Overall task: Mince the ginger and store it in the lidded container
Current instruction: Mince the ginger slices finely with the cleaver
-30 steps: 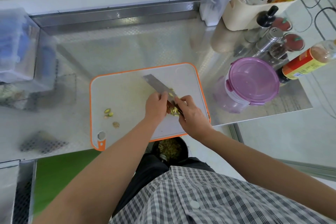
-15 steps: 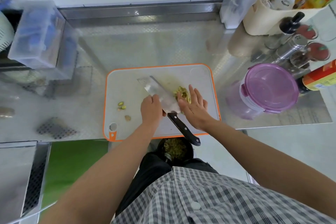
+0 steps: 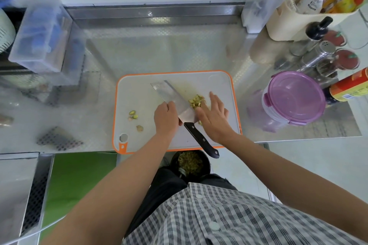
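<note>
A small pile of chopped ginger (image 3: 196, 101) lies on the white cutting board with an orange rim (image 3: 139, 89). A cleaver (image 3: 175, 97) rests on the board, blade to the left of the pile, black handle pointing toward me and free. My left hand (image 3: 166, 119) grips the blade near its heel. My right hand (image 3: 215, 117) lies flat with straight fingers on the right side of the pile, touching the ginger. The round container with a purple lid (image 3: 294, 97) stands shut to the right of the board.
Several ginger scraps (image 3: 133, 115) lie on the board's left part. A sauce bottle (image 3: 350, 87), metal shakers (image 3: 318, 53) and a cream caddy (image 3: 288, 18) crowd the right. A clear plastic box (image 3: 43, 36) stands far left. A black bin with peelings (image 3: 190, 162) sits below the counter edge.
A second ago both hands pinched at the blade by the ginger. My right hand has since opened flat beside the pile, and the ginger now lies on the board.
</note>
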The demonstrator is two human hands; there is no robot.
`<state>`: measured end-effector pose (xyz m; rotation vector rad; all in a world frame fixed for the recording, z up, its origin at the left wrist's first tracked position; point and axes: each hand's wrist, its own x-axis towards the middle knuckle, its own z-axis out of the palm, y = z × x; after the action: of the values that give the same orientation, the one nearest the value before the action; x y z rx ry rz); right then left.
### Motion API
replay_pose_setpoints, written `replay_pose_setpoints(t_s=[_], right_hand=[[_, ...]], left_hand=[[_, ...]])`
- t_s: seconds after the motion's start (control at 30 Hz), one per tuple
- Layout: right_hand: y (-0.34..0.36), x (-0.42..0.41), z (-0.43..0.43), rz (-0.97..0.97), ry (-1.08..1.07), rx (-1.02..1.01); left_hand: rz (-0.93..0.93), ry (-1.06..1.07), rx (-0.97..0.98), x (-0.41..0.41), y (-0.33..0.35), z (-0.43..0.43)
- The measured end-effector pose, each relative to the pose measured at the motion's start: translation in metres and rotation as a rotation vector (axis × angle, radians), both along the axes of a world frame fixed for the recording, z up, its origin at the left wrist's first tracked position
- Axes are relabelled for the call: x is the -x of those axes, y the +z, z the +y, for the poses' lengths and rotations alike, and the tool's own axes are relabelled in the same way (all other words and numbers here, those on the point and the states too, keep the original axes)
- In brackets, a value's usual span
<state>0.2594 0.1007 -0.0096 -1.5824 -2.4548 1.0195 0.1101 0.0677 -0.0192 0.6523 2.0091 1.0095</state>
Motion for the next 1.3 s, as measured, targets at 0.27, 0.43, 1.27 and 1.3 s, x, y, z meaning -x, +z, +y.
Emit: replay_pose_setpoints(t_s=[0.27, 0.43, 1.27, 1.3], right_hand=[[0.031, 0.005, -0.020, -0.101, 0.187, -0.105], [0.035, -0.006, -0.007, 0.109, -0.085, 0.081], [0.047, -0.058, -0.001, 0.899, -0.811, 1.125], [0.047, -0.059, 0.000, 0.891, -0.795, 1.128]], left_hand=[[0.272, 0.009, 0.079, -0.001, 0.011, 0.015], [0.133, -0.042, -0.106, -0.018, 0.027, 0.026], [0.757, -0.582, -0.028, -0.056, 0.007, -0.007], [0.767, -0.621, -0.059, -0.056, 0.009, -0.007]])
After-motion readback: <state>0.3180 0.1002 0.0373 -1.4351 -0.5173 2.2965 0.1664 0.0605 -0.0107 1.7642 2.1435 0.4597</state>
